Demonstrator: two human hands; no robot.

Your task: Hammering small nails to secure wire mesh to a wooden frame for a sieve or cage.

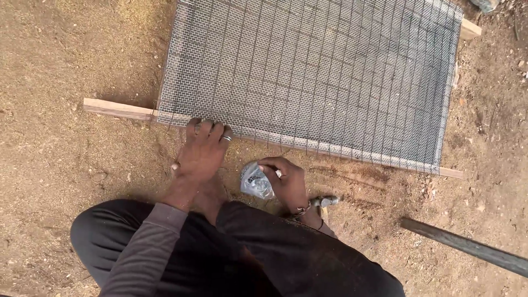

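1. The left hand (201,154) lay flat, palm down, on the near edge of the wire mesh (319,71). Its fingers (206,129) were spread a little and pressed the mesh onto the wooden strip (118,109) beneath. It gripped nothing.
2. A ring showed on one finger of that hand, right at the mesh edge.
3. The right hand (289,184) sat just at 3 o'clock of the left hand, low on the dirt ground (55,165). Its fingers (269,164) were curled narrow, pinching the top of a small clear plastic bag (254,181) with small dark pieces inside; what they were, I could not tell.
4. The bag rested on the ground between the two hands, just short of the mesh edge at its 12 o'clock.
5. A hammer head (325,202) peeked out behind the right wrist, at 4 o'clock of the bag, mostly hidden by the arm.
6. A dark metal bar (467,246) lay on the ground at 4 o'clock, well apart from both hands.
7. The person's dark-trousered knees (236,253) filled the 6 o'clock side.
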